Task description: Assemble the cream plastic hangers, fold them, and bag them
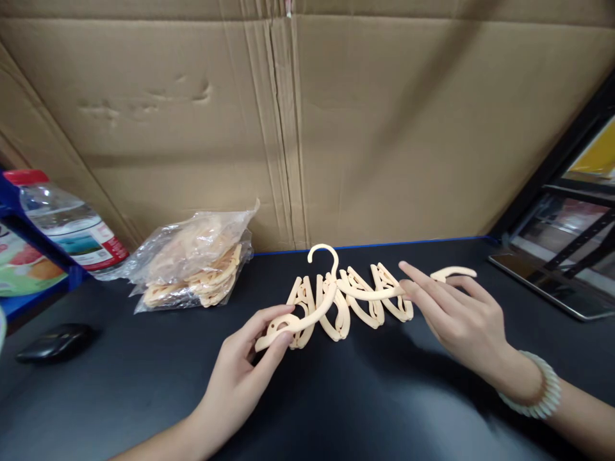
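A cream plastic folding clothes hanger (335,285) is held in front of me with its two arms spread and its hook pointing up. The end of its left arm is pinched between the thumb and fingers of my left hand (243,362). My right hand (464,317), a pale beaded bracelet on its wrist, grips the other arm, whose tip sticks out beyond the fingers. Just behind the held hanger, several folded hangers (377,317) of the same cream colour lie in a row on the black table (336,403), partly hidden by it.
At the back left a clear plastic bag (192,250) holds more cream hangers. Further left are a red-capped bottle (72,221), a blue shelf (74,276) and a black mouse (56,344). A cardboard wall (384,128) closes off the back. A flat dark tablet-like object (548,288) lies at the right.
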Available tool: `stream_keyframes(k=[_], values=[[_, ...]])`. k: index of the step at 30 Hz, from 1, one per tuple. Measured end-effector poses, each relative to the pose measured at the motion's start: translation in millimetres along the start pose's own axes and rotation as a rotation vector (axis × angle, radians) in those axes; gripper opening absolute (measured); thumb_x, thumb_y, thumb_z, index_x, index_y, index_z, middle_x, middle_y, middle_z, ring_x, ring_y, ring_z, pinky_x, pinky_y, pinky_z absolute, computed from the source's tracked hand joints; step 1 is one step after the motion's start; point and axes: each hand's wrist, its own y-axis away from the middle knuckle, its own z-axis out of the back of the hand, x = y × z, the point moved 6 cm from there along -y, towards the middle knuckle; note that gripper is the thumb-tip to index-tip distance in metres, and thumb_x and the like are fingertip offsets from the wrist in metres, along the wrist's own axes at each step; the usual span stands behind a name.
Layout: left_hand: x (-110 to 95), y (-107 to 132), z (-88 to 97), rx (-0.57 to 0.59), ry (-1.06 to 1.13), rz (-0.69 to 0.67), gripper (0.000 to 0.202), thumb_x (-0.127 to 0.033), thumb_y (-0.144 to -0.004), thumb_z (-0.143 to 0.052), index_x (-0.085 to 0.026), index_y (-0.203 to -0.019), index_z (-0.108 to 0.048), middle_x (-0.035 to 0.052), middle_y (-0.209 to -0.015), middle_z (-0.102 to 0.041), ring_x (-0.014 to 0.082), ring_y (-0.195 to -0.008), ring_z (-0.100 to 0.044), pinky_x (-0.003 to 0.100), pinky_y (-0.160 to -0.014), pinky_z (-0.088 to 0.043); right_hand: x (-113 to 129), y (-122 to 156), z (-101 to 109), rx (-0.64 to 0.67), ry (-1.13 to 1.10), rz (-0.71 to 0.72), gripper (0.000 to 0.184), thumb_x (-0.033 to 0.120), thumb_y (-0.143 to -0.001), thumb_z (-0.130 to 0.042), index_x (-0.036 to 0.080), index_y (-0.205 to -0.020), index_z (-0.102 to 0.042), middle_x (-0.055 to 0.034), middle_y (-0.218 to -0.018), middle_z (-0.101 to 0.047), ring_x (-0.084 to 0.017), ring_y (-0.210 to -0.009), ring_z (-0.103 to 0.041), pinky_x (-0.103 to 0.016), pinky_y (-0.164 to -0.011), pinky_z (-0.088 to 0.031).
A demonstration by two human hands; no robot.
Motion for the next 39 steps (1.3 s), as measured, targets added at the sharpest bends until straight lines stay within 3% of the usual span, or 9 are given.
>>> stream_keyframes(k=[4, 8, 12, 17, 21, 24, 27, 35, 39], values=[[-1, 1, 1.4, -0.023, 0.004, -0.007, 0.025, -0.037, -0.09, -0.058, -0.025, -0.112, -0.063, -0.0013, -0.081, -0.069, 0.013, -0.065, -0.06, 0.02, -0.06, -0.047, -2, 0, -5, 0.008, -0.032, -0.035, 0.019, 0.003, -0.087, -0.059, 0.015, -0.102, -0.063, -0.0205, -0.138, -0.055, -0.025, -0.088, -0.069, -0.043, -0.079, -0.049], [2, 1, 1.1, -0.022, 0.017, 0.012, 0.025, -0.038, -0.092, -0.057, -0.026, -0.114, -0.062, -0.0016, -0.083, -0.068, 0.0122, -0.065, -0.059, 0.02, -0.062, -0.047, -4, 6, -14, 0.008, -0.289, -0.147, 0.018, 0.005, -0.087, -0.058, 0.014, -0.101, -0.064, -0.023, -0.144, -0.046, -0.028, -0.1, -0.066, -0.042, -0.079, -0.053], [5, 1, 0.8, -0.017, 0.049, 0.029, 0.026, -0.038, -0.092, -0.056, -0.026, -0.116, -0.06, -0.002, -0.083, -0.066, 0.0118, -0.066, -0.059, 0.02, -0.064, -0.048, -2, 8, -17, -0.012, -0.529, -0.242, 0.024, 0.001, -0.088, -0.053, 0.016, -0.104, -0.063, -0.0183, -0.137, -0.053, -0.022, -0.098, -0.067, -0.036, -0.083, -0.055], [3, 2, 2.1, -0.043, 0.114, 0.051, 0.027, -0.038, -0.091, -0.058, -0.026, -0.115, -0.06, -0.0014, -0.083, -0.065, 0.0121, -0.067, -0.058, 0.02, -0.064, -0.049, -7, 2, -17, -0.013, -0.759, -0.336, 0.022, 0.008, -0.091, -0.054, 0.024, -0.102, -0.065, -0.008, -0.112, -0.069, -0.022, -0.101, -0.065, -0.038, -0.086, -0.054], [3, 0, 4.6, -0.093, 0.259, 0.147, 0.03, -0.038, -0.087, -0.064, -0.024, -0.114, -0.06, -0.0018, -0.08, -0.063, 0.0125, -0.07, -0.057, 0.02, -0.065, -0.048, -18, 7, -34, 0.11, -1.15, -0.593, 0.014, 0.023, -0.091, -0.058, 0.025, -0.103, -0.064, -0.0064, -0.1, -0.07, -0.02, -0.089, -0.067, -0.036, -0.078, -0.057], [0, -1, 2.9, -0.059, 0.404, 0.207, 0.017, -0.036, -0.085, -0.067, -0.022, -0.095, -0.065, -0.0026, -0.077, -0.06, 0.011, -0.07, -0.053, 0.018, -0.066, -0.044, -18, 12, -45, 0.182, -1.496, -0.825, 0.019, 0.031, -0.088, -0.065, 0.023, -0.105, -0.061, -0.0046, -0.088, -0.07, -0.016, -0.071, -0.065, -0.03, -0.062, -0.055], [-6, -2, 0.0, -0.008, 0.535, 0.243, 0.019, -0.034, -0.083, -0.07, -0.018, -0.076, -0.064, -0.0024, -0.07, -0.055, 0.0107, -0.069, -0.048, 0.018, -0.066, -0.041, -15, 14, -49, 0.175, -1.706, -0.989, 0.025, 0.031, -0.083, -0.071, 0.023, -0.102, -0.056, -0.0031, -0.085, -0.069, -0.016, -0.072, -0.064, -0.029, -0.064, -0.054], [5, -1, -6.0, -0.063, 0.779, 0.417, 0.027, -0.033, -0.075, -0.079, -0.015, -0.068, -0.06, -0.0028, -0.069, -0.049, 0.0093, -0.066, -0.04, 0.017, -0.064, -0.041, -12, 22, -61, 0.014, -1.911, -1.178, 0.022, 0.03, -0.081, -0.074, 0.023, -0.091, -0.055, 0.0016, -0.072, -0.06, -0.013, -0.064, -0.056, -0.026, -0.058, -0.05], [4, 1, -15.4, 0.034, 0.707, 0.42, 0.025, -0.034, -0.081, -0.074, -0.015, -0.072, -0.061, -0.002, -0.07, -0.052, 0.0099, -0.066, -0.042, 0.019, -0.064, -0.041, -3, 23, -62, 0.046, -1.946, -1.189, 0.02, 0.027, -0.084, -0.071, 0.02, -0.076, -0.054, 0.0, -0.077, -0.066, -0.013, -0.072, -0.062, -0.028, -0.069, -0.054]])
